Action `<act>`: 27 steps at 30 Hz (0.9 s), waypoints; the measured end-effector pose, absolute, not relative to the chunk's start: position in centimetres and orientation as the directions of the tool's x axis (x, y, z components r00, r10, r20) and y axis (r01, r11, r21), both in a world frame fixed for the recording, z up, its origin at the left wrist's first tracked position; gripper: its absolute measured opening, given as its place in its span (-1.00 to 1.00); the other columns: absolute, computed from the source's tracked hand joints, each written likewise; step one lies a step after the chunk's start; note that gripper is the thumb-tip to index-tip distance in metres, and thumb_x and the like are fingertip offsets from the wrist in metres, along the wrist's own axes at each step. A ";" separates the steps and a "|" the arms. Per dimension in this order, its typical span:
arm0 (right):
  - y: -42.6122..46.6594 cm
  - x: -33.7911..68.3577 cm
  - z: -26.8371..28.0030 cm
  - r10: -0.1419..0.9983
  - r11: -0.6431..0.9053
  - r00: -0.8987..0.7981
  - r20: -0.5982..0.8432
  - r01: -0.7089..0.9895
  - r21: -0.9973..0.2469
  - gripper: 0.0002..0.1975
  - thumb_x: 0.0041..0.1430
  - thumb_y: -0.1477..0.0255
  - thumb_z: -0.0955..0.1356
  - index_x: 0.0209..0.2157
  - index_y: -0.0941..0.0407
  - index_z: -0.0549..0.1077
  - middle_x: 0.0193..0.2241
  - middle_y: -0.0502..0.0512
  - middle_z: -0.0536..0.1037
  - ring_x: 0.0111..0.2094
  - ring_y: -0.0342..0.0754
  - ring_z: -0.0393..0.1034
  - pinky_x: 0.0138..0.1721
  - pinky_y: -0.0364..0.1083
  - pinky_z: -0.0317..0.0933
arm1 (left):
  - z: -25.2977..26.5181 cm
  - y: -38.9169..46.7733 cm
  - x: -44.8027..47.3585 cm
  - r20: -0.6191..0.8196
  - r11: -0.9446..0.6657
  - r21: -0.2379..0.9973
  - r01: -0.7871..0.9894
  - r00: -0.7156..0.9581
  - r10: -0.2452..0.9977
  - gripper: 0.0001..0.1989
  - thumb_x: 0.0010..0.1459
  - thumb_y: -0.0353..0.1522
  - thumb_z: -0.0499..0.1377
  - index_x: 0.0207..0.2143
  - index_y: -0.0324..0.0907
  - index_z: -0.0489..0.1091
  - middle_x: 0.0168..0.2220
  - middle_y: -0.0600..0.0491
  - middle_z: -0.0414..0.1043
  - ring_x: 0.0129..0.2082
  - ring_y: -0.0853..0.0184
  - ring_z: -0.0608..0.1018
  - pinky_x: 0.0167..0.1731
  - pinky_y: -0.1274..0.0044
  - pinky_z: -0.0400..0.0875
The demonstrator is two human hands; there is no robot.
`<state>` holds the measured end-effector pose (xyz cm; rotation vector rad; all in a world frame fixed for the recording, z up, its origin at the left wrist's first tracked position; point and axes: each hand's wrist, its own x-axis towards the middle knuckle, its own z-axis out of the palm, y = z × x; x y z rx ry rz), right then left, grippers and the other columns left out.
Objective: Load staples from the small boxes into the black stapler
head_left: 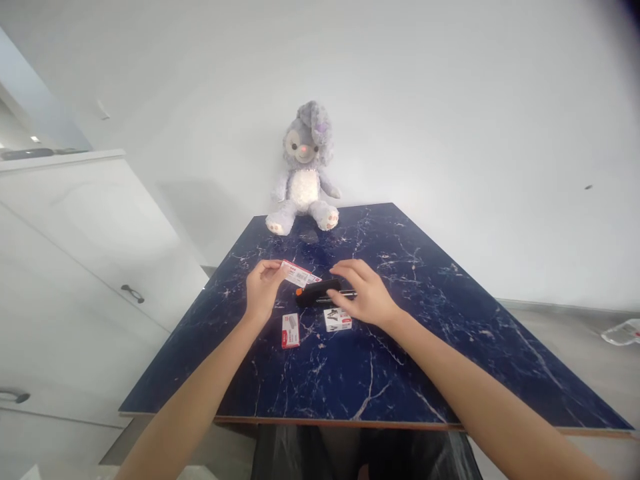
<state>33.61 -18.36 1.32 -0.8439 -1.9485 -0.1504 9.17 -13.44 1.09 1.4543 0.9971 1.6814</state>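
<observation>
My left hand [263, 287] pinches the left end of a flat white-and-red printed card [300, 274], which slants down to the right. Just under the card lies a black stapler [320, 291] with an orange bit at its left end. My right hand [366, 291] is curved over the stapler's right end, fingers apart and thumb in front of it; whether the thumb touches it I cannot tell. A thin shiny metal part [348, 293] shows beneath that hand. Nearer to me are a red-and-white small box [290, 331] and a white box with black clips pictured [337, 319].
A grey plush toy [304, 170] sits at the far end of the dark blue marbled table [425, 360], against the wall. White cabinets [90, 267] with dark handles stand at the left. A clear plastic item [623, 333] lies off the table at the right.
</observation>
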 end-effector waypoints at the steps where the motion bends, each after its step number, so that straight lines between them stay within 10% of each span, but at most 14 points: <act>1: -18.6 33.1 1.3 0.474 0.769 -0.322 0.819 0.605 -0.207 -0.58 0.21 0.28 0.40 0.07 0.07 0.37 -0.01 0.22 0.50 0.00 0.13 0.39 0.03 0.11 0.30 | 1.0 -14.0 9.8 0.449 -0.459 0.887 -0.058 -0.126 0.884 -0.74 -0.01 -0.27 0.40 -0.38 -0.17 0.40 -0.24 0.04 0.51 -0.22 0.31 0.56 -0.19 0.50 0.48; 16: -18.5 33.0 0.9 0.376 0.831 -0.366 0.851 0.539 -0.135 -0.56 0.29 0.62 0.23 0.13 -0.02 0.37 -0.07 0.12 0.55 -0.07 -0.03 0.47 -0.07 -0.02 0.43 | 2.4 -16.1 10.5 0.124 -0.047 0.985 -0.169 0.483 0.867 -0.70 0.22 -0.13 0.22 -0.32 -0.19 0.35 -0.36 0.00 0.53 -0.38 0.29 0.61 -0.36 0.49 0.50; 27: -20.0 31.7 1.7 0.572 0.785 -0.212 0.792 0.422 -0.454 -0.57 0.23 0.42 0.38 0.13 0.05 0.35 0.03 0.19 0.51 0.04 0.06 0.43 0.04 0.07 0.40 | 2.5 -15.6 9.6 0.355 -0.365 0.930 -0.028 0.311 0.881 -0.76 0.13 -0.20 0.31 -0.25 -0.18 0.50 -0.04 -0.07 0.57 -0.03 0.13 0.57 0.01 0.33 0.42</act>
